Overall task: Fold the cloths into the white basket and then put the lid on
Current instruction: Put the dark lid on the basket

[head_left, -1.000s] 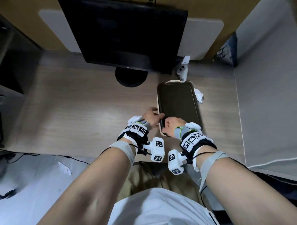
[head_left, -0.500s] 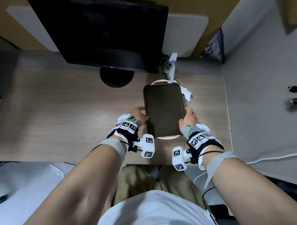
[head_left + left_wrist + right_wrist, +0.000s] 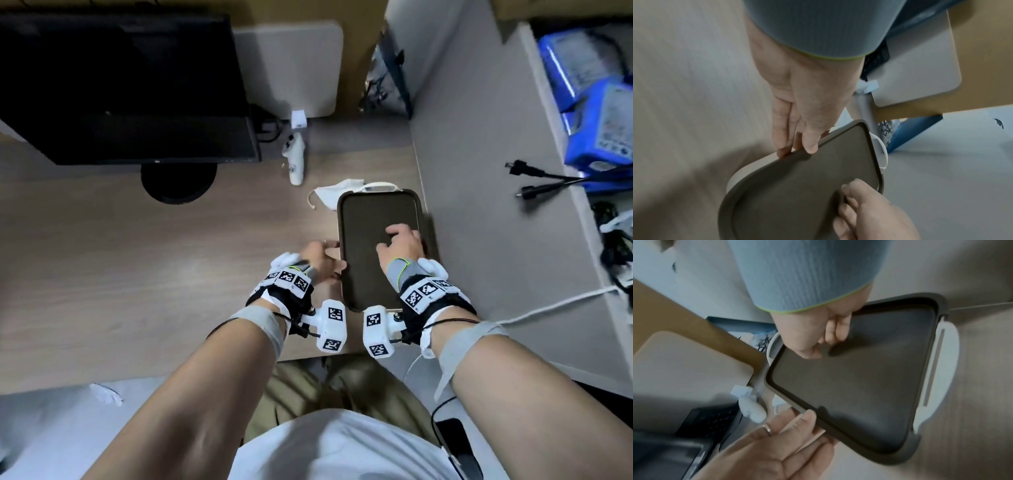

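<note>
A dark grey lid [image 3: 373,260] lies on top of the white basket, whose handle [image 3: 378,187] shows at the far end. My right hand [image 3: 401,241] rests on the lid's right part, with bent fingertips pressing down [image 3: 831,335]. My left hand [image 3: 320,255] sits at the basket's left side. Its straight fingers [image 3: 786,142] touch the lid's rim [image 3: 797,155] and the white wall [image 3: 748,170] below it. A crumpled white cloth [image 3: 334,193] lies on the desk by the lid's far left corner. The basket's inside is hidden.
The basket stands on a wooden desk [image 3: 137,274], close to a grey partition [image 3: 479,222] on its right. A black monitor [image 3: 120,85] and a white controller [image 3: 295,161] stand behind. Beyond the partition are black plugs [image 3: 534,180] and blue boxes [image 3: 603,113].
The lidded basket has slid right across the desk toward the partition, past the white cloth. My right hand moved from the lid's right edge onto its top; my left stays at the left edge.
</note>
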Action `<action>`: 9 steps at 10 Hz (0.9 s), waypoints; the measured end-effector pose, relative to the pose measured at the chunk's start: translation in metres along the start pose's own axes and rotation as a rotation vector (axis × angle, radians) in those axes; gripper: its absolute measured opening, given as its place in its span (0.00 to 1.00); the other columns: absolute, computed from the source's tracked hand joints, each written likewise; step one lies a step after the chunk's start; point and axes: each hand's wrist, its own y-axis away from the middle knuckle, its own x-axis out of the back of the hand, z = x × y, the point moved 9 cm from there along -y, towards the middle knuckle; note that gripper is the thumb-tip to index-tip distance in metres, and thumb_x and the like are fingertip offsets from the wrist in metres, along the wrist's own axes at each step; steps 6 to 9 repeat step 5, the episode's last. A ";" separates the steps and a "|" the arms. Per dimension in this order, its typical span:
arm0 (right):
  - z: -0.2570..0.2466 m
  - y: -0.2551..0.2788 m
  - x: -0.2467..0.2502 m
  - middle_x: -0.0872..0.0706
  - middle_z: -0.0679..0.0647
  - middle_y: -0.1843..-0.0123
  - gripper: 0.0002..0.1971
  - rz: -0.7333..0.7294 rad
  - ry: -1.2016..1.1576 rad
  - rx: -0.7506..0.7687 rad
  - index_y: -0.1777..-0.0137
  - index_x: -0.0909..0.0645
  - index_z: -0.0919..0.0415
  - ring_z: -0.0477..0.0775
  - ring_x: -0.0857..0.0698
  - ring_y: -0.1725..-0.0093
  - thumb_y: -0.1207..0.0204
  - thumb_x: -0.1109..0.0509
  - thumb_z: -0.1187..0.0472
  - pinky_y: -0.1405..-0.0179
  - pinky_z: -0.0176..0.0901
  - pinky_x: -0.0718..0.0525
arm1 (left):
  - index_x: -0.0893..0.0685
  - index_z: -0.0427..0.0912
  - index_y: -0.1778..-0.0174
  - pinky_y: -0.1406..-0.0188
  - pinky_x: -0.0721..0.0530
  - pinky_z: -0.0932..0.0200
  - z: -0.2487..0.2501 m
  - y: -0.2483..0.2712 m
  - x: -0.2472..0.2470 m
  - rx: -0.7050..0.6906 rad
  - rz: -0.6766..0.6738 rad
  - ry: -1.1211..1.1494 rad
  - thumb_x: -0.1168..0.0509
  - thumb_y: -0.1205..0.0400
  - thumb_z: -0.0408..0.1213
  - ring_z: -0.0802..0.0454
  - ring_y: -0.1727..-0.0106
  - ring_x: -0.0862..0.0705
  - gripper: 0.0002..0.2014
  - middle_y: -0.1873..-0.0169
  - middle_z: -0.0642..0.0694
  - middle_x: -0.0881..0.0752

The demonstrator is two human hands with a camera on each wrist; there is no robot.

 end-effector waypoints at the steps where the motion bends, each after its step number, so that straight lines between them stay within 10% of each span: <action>1: 0.025 -0.013 0.007 0.15 0.57 0.42 0.21 -0.063 -0.050 -0.069 0.33 0.25 0.51 0.61 0.18 0.39 0.26 0.34 0.64 0.40 0.49 0.22 | 0.27 0.42 0.25 0.61 0.09 0.50 0.010 -0.005 -0.037 0.003 -0.043 0.051 0.30 0.20 0.25 0.42 0.62 0.10 0.27 0.60 0.39 0.10; 3: 0.047 -0.029 0.027 0.15 0.57 0.43 0.22 -0.024 -0.063 -0.056 0.34 0.24 0.51 0.60 0.19 0.38 0.28 0.35 0.64 0.38 0.53 0.22 | 0.25 0.46 0.25 0.51 0.10 0.47 0.018 -0.015 -0.066 0.012 -0.095 0.028 0.29 0.20 0.32 0.45 0.61 0.08 0.27 0.64 0.45 0.07; 9: 0.013 -0.026 0.022 0.15 0.56 0.39 0.20 -0.075 -0.144 -0.034 0.33 0.24 0.54 0.61 0.20 0.36 0.26 0.34 0.64 0.35 0.50 0.23 | 0.24 0.39 0.33 0.65 0.11 0.54 0.030 0.004 -0.040 0.007 -0.010 0.189 0.39 0.13 0.41 0.46 0.65 0.13 0.15 0.60 0.43 0.14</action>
